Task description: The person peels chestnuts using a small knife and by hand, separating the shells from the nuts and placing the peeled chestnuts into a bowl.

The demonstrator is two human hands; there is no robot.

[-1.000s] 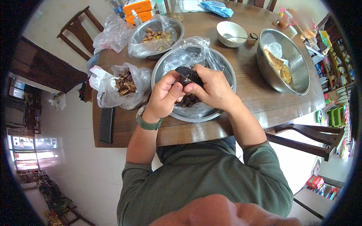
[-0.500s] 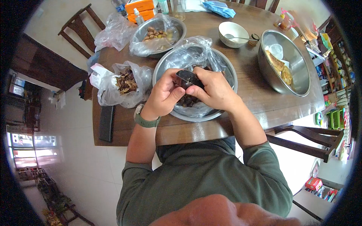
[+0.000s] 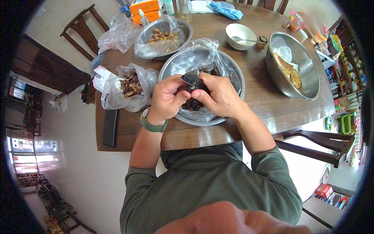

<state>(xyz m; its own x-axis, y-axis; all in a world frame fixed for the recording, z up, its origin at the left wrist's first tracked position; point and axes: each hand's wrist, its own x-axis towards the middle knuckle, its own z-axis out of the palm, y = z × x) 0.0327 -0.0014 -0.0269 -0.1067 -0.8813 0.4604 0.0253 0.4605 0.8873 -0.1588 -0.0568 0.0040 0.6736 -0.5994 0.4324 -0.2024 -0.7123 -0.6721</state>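
Note:
Over a metal basin [image 3: 240, 87] lined with clear plastic, both hands close around a dark, smooth piece with a thin pale edge [image 3: 191, 80]; its kind is not clear. My left hand [image 3: 167, 97], with a green-strapped watch at the wrist, grips it from the left. On the other side, the thumb and fingers of my right hand [image 3: 222, 95] press on it. Their thumb tips almost meet at its near end. Beneath the hands lie dark brown pieces [image 3: 194, 104] in the basin, partly hidden.
A plastic bag [image 3: 146, 84] of dry brown husks sits left, beside a black phone-like slab [image 3: 110, 126]. Behind stands a basin [image 3: 189, 33] holding round brown nuts [image 3: 157, 34]. To the right are a bowl [image 3: 237, 29] with a spoon and a large tilted basin [image 3: 311, 80].
Both hands have shifted slightly while keeping hold of the dark piece. It is tilted differently, and less of its upper part shows now.

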